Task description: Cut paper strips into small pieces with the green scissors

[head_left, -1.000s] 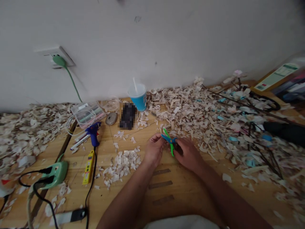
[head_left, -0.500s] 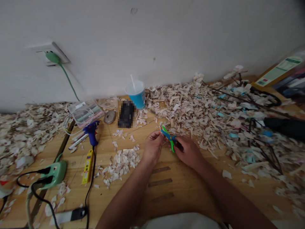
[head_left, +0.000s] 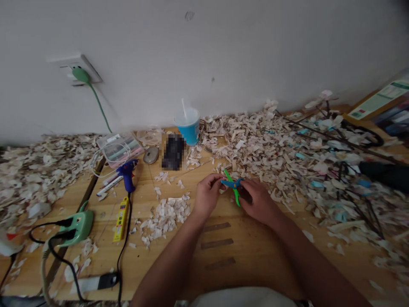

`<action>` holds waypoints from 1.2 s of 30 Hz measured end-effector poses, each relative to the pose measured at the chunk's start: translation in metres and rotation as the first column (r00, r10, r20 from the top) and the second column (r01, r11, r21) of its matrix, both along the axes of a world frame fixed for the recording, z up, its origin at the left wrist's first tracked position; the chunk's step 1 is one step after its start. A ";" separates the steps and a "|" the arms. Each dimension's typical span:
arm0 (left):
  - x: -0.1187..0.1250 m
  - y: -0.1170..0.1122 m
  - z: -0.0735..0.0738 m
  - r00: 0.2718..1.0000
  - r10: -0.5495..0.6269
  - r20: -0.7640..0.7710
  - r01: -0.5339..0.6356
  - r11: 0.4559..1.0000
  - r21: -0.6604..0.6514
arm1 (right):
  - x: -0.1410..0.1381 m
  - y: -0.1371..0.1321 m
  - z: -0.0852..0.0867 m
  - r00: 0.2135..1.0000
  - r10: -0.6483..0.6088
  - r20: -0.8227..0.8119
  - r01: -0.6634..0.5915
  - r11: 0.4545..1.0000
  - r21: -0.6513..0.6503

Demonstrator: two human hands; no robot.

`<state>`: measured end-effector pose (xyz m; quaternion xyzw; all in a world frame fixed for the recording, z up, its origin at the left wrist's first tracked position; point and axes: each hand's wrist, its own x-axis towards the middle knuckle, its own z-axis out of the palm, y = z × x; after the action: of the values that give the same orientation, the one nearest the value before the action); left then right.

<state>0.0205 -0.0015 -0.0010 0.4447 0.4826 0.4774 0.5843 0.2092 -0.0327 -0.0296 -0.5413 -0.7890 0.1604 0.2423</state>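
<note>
My right hand (head_left: 257, 200) grips a pair of blue and green scissors (head_left: 235, 185), whose blades are spread and point toward my left hand. My left hand (head_left: 207, 192) is closed in a pinch close to the blade tips; what it pinches is too small to make out. Left of my left wrist lies a small heap of pale scraps (head_left: 168, 217) on the wooden table (head_left: 249, 264). A much larger pile of similar pale scraps (head_left: 255, 143) spreads behind and to the right of my hands.
On the left are a blue glue gun (head_left: 128, 175), a yellow box (head_left: 120, 219), a green power strip (head_left: 78, 228) with cords, and a clear case (head_left: 119, 149) of pens. A blue cup (head_left: 188, 128) with a straw stands near the wall. Dark twigs (head_left: 345, 136) lie at right.
The scissor blades have opened wider and turned, with my right hand shifting slightly right. My left hand stays pinched beside them. The whole view has shifted a little.
</note>
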 end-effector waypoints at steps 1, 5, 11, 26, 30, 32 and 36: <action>-0.001 0.000 0.001 0.999 -0.002 -0.053 0.004 1.000 0.027 | 0.001 0.000 0.000 1.000 -0.001 0.013 0.001 1.000 0.001; -0.004 -0.001 0.002 0.988 -0.008 -0.153 0.022 0.996 0.087 | 0.001 -0.001 -0.001 0.997 -0.031 0.069 0.030 0.999 0.026; -0.005 -0.001 -0.001 0.984 -0.030 -0.174 0.044 0.996 0.074 | -0.002 -0.002 0.004 0.995 -0.041 0.094 0.036 0.998 0.057; 0.003 0.004 -0.013 0.982 0.007 0.187 0.012 0.995 -0.100 | -0.003 -0.001 -0.001 0.987 -0.054 0.151 0.050 0.998 0.033; 0.005 0.002 -0.015 0.965 0.020 0.260 0.020 0.988 -0.151 | -0.002 0.000 -0.002 0.990 -0.055 0.127 0.054 0.999 0.011; 0.007 0.002 -0.017 0.952 0.039 0.305 0.018 0.983 -0.182 | -0.002 0.000 -0.002 0.992 -0.051 0.113 0.052 0.999 -0.003; 0.007 0.002 -0.017 0.940 0.070 0.333 -0.003 0.980 -0.198 | -0.004 -0.002 -0.001 0.992 -0.054 0.113 0.057 0.998 -0.019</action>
<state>0.0275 0.0007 -0.0180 0.2878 0.4276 0.5081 0.6901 0.2054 -0.0346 -0.0304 -0.5740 -0.7841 0.1317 0.1958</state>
